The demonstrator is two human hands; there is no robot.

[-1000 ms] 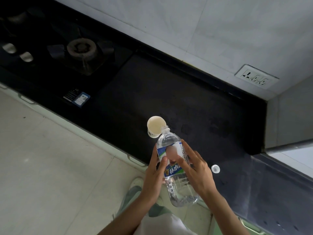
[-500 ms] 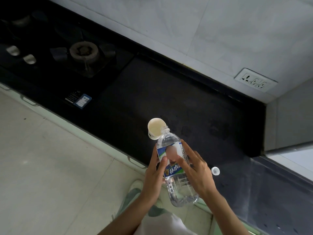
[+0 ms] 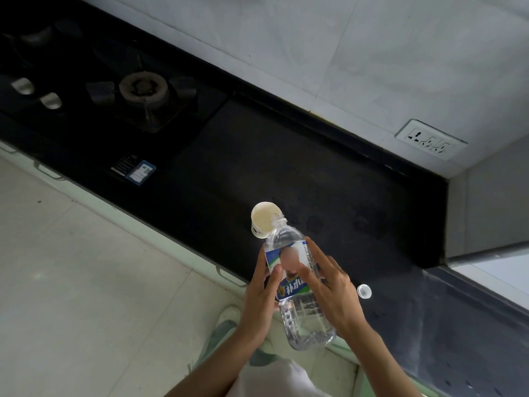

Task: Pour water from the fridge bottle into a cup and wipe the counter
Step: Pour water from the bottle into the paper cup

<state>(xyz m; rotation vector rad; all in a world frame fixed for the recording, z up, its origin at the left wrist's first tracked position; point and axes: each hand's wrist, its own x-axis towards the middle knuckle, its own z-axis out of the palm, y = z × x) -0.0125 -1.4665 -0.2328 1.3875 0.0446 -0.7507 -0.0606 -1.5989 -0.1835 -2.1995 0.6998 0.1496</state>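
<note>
**Fingers on both sides of a tipped bottle over the cup**

Fingers [image 3: 317, 262] of the right hand [image 3: 333, 296] lie long and nearly straight along the right side of the bottle [image 3: 297, 285], the thumb crossing its label. The left hand [image 3: 259, 299] holds the other side, its fingers curled round the label and the thumb pressed on the front. Between them the two hands carry the bottle.

The bottle is clear plastic with a blue and white label and has no cap on. It is tilted, neck pointing toward 11 o'clock, base toward 5 o'clock, with water pooled in the lower part. Its open mouth sits just at the rim of the cup [image 3: 264, 220], overlapping the cup's 4 o'clock edge from this view. Whether water is running out cannot be made out.

The cup is pale, stands upright on the black surface [image 3: 286, 167] close to its front edge, and looks pale yellowish inside.

A small white cap [image 3: 364, 291] lies on the surface at 3 o'clock from the right hand, apart from it.

At 10 o'clock from the cup, well apart, a gas burner [image 3: 143, 90] sits in the hob, with two metal knobs [image 3: 37, 93] further left. A wall socket [image 3: 430, 138] is set in the grey wall at 2 o'clock. Pale floor tiles [image 3: 86, 282] fill the lower left, with a shoe [image 3: 227, 313] below the left hand.
</note>
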